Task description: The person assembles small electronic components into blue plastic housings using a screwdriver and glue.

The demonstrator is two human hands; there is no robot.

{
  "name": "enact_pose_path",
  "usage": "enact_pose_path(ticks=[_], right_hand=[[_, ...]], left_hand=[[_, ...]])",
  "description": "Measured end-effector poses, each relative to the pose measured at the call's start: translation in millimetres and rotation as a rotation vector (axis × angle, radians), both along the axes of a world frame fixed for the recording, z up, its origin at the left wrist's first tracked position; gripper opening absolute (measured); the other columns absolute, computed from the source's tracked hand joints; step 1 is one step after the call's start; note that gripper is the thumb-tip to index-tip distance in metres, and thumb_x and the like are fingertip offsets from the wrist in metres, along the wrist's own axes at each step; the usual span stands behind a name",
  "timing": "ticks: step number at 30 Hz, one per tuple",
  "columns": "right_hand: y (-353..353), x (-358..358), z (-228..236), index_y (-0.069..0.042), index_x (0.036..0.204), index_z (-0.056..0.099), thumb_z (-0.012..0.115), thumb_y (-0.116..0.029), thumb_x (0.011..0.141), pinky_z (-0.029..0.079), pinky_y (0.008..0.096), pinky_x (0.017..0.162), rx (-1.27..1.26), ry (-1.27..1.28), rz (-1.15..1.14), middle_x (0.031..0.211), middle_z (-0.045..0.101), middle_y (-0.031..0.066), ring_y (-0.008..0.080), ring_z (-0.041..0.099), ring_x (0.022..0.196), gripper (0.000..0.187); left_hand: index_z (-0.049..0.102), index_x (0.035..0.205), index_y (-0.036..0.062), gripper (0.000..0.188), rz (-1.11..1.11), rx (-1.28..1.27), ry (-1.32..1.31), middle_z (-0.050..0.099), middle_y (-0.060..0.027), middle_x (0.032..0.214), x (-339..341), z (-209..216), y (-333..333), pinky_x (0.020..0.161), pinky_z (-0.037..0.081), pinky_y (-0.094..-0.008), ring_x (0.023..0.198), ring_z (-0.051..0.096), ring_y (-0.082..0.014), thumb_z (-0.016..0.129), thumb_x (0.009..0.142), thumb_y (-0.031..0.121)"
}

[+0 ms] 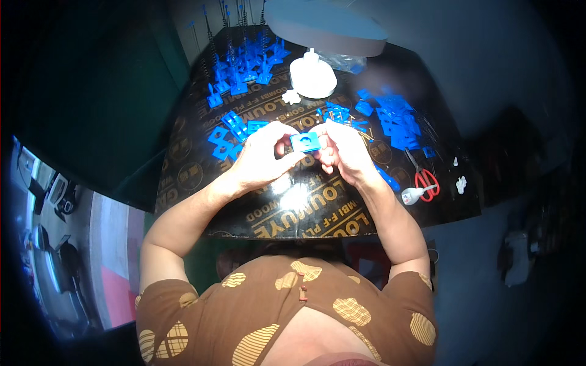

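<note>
the blue block (305, 142) is up between the two hands, above the middle of the tabletop (207, 177), its face with a round recess turned toward the wearer. the left hand (268, 152) is nearly closed, thumb and fingers pinching the block's left end; the right hand (343, 149) pinches the right end, its other fingers curled, and whether it also has a small part is too hidden to tell. as a judgement, the work is partway along: the wired pieces (244, 70) at the far left, with dark coiled wires standing up from them, look the furthest on, while the loose blocks (221, 137) beside the left hand and the big blue pile (397, 119) to the right carry no such upright wires and seem left to do. the held block looks to be mid-step. screws (368, 135) lie just beyond the right hand. for room, the bare stretch from the hands to the near edge is the widest, with another strip toward the left edge. beyond the hands, the white bottle (313, 76) and the grey disc (326, 27) overhead narrow the way; on the right, the red-handled scissors (426, 183) and the small bottle (412, 194) sit beside the right forearm.
</note>
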State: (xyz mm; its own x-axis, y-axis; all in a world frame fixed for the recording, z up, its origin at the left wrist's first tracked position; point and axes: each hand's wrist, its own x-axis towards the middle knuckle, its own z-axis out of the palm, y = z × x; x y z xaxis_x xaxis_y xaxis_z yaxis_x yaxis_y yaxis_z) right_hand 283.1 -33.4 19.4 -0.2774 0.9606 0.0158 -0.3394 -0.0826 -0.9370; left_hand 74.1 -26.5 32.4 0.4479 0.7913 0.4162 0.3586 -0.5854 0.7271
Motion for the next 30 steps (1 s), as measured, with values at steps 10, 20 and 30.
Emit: enact_pose_path(ticks=[10,20,30], right_hand=[[-6,-5,-4,0.0,0.095,0.058,0.041,-0.033,0.101,0.042,0.0201,0.037,-0.139,0.025,0.03,0.064,0.061,0.0061,0.0064,0.051,0.043,0.037],[-8,-8,-8,0.001,0.098,0.058,0.04,-0.033,0.101,0.044,0.0207,0.039,-0.161,0.035,0.062,0.067,0.061,0.0082,0.0078,0.051,0.044,0.039],[-7,-10,-15,0.0,0.103,0.057,0.044,-0.031,0.1,0.046,0.0214,0.041,-0.174,0.088,0.084,0.071,0.062,0.0096,0.0086,0.053,0.047,0.033]], left_hand=[[0.061,0.103,0.0021,0.034,-0.018,-0.037,0.006,0.054,-0.0022,0.077,-4,-11,-2,0.058,0.044,-0.0247,0.064,0.049,-0.0097,0.077,0.075,0.013],[0.058,0.11,-0.0025,0.035,-0.096,-0.556,-0.173,0.057,0.0021,0.074,-6,-14,1,0.059,0.044,-0.0174,0.064,0.052,-0.003,0.074,0.08,0.008],[0.054,0.115,-0.0042,0.042,-0.202,-0.673,-0.323,0.058,-0.0005,0.075,-10,-13,2,0.059,0.046,-0.0196,0.063,0.055,-0.0066,0.073,0.08,0.007]])
